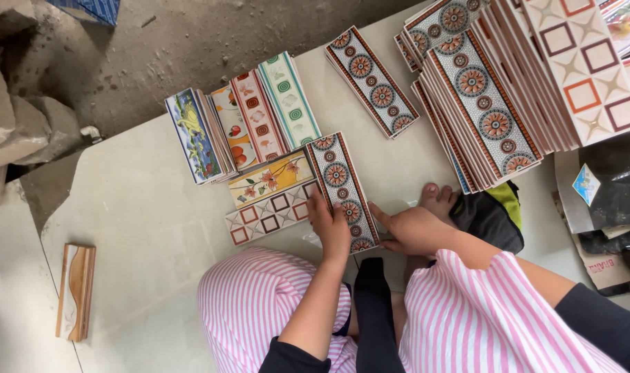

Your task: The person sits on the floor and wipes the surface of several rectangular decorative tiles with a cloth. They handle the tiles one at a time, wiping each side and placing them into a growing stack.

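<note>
A long border tile with round flower medallions point(337, 178) lies on the pale floor in front of me. My left hand point(331, 226) rests on its left edge near the lower end. My right hand point(413, 230) touches its right edge, fingers pointing at the tile. Just left of it lie a yellow flower tile point(270, 179) and a tile with small squares point(266, 215). Neither hand lifts anything.
A fanned row of patterned tiles point(242, 128) lies beyond. One medallion tile point(372, 81) lies alone. A big leaning stack of tiles point(508, 83) fills the upper right. A wood-coloured tile point(76, 290) lies at left. My bare foot point(437, 200) and a dark bag point(491, 215) are at right.
</note>
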